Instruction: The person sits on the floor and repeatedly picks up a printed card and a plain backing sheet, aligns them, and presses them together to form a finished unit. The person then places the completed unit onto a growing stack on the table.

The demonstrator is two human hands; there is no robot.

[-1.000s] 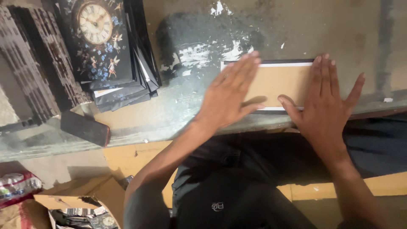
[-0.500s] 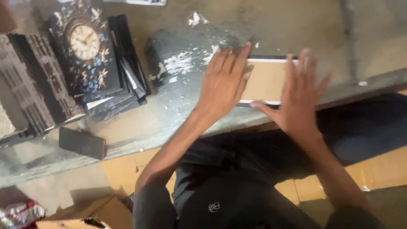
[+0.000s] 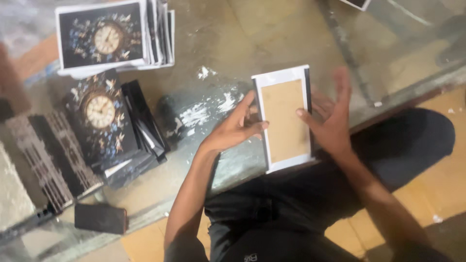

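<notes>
holding a flat rectangular panel point(image 3: 285, 119), brown back with white border, at its long edges between left hand point(image 3: 236, 128) and right hand point(image 3: 331, 119), fingers clamped on it above the table edge point(image 3: 388, 94); probably light, stiff, best gripped by edges.

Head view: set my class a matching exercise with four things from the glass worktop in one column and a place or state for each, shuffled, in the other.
Things
1. brown-faced panel
2. dark phone
3. upper stack of clock prints
4. white paint smear

Places or states
A. lies flat near the front edge of the worktop, far left
B. held between the left hand and the right hand
C. on the glass just left of the left hand
D. at the far left of the worktop, clock face upward

Pairs: 1-B, 2-A, 3-D, 4-C
</notes>
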